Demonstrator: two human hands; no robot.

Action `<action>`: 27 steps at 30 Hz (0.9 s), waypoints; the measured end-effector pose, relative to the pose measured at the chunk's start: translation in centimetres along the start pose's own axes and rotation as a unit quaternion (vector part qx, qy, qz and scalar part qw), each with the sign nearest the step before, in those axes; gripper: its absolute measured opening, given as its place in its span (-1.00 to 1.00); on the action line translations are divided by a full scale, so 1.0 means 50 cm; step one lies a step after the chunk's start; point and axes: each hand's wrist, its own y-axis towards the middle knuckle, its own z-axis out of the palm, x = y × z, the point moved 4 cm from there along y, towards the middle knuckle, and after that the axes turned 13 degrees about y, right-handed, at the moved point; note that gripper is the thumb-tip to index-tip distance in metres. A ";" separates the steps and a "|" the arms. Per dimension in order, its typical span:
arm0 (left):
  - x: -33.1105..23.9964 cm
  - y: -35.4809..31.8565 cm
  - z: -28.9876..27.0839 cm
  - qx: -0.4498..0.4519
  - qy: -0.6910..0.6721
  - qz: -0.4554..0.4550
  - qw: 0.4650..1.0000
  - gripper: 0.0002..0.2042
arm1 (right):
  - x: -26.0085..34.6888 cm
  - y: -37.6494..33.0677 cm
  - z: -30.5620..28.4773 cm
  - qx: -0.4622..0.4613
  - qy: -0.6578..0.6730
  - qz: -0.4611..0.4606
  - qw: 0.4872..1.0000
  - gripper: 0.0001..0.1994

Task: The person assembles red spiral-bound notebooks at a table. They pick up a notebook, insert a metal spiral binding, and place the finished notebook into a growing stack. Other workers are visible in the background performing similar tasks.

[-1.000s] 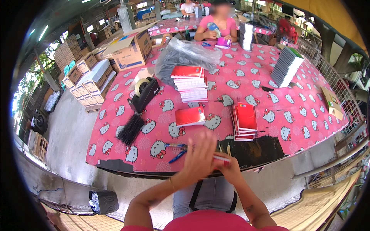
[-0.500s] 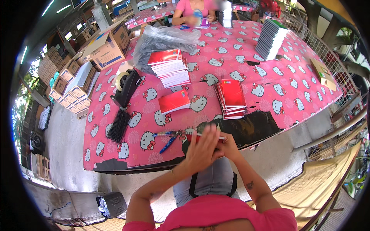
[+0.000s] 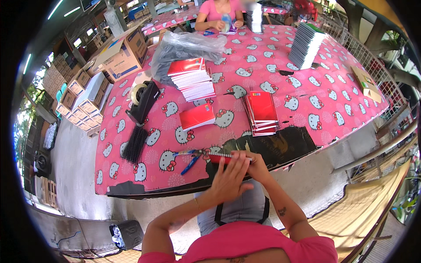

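My left hand (image 3: 229, 177) lies with fingers spread over the red spiral notebook (image 3: 223, 158) at the table's (image 3: 307, 105) near edge; my right hand (image 3: 255, 165) pinches its right end, blue pliers (image 3: 189, 160) just left of it, a red notebook stack (image 3: 262, 112) beyond
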 end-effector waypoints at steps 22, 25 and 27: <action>0.068 -0.002 -0.054 -0.021 -0.484 -0.281 0.828 -0.46 | 0.171 -0.023 0.100 -0.008 -0.186 -0.101 0.977 -0.39; 0.148 -0.009 -0.024 0.032 -0.526 -0.272 0.805 -0.62 | 0.241 0.006 0.106 -0.006 -0.475 -0.254 0.843 -0.55; 0.177 0.002 -0.008 0.100 -0.462 -0.273 0.838 -0.62 | 0.185 0.049 0.083 0.050 -0.444 -0.215 0.868 -0.66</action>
